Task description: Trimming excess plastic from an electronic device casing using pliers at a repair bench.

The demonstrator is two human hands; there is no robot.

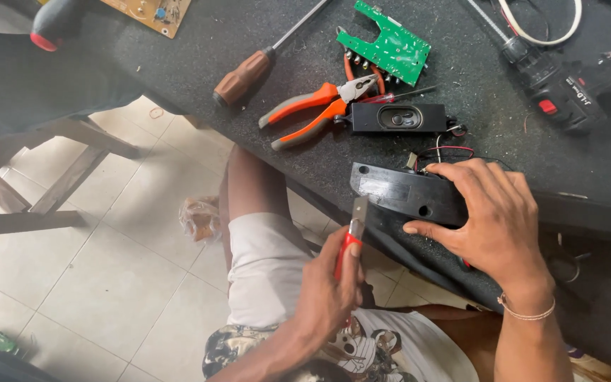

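left hand (330,279) gripping utility knife (353,230), right hand (493,216) on black casing (397,191)

I see the long speaker housing (404,192) lying at the near edge of the surface (178,64), its left end jutting past that edge. My right hand (493,219) rests on its right part. My left hand (330,290) sits off the surface, before the near edge, holding a utility knife (353,230) whose blade tip is just beside the housing's left end. Behind the housing lies a small speaker (399,117); the pliers (316,107) lie at its left, touching it. Further back sits a circuit board (389,44), with a screwdriver (263,60) to its left. A cordless drill (556,85) lies toward the far right corner.
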